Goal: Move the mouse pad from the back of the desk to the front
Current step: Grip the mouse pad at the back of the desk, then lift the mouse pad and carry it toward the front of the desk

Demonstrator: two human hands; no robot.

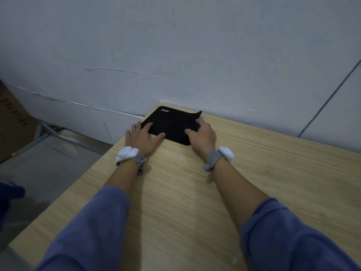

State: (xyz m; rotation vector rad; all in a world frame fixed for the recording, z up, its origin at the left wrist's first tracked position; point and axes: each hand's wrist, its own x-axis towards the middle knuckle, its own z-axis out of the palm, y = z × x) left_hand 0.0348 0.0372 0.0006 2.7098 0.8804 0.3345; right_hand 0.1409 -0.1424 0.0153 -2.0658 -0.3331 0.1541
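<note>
A black mouse pad (pixel 172 124) with a small white logo lies at the desk's back left corner, against the wall. Its far right corner curls upward. My left hand (pixel 141 139) rests flat on the pad's left side, fingers spread, thumb on top near the front edge. My right hand (pixel 203 136) is arched over the pad's right edge, thumb and forefinger on top, closed on that edge; its other fingers are hidden. Both wrists wear grey straps with white trackers.
The light wooden desk (pixel 195 192) stretches toward me and to the right. A pale wall (pixel 175 55) stands directly behind the pad. The desk's left edge drops to a grey floor, where a cardboard box (pixel 13 126) stands at far left.
</note>
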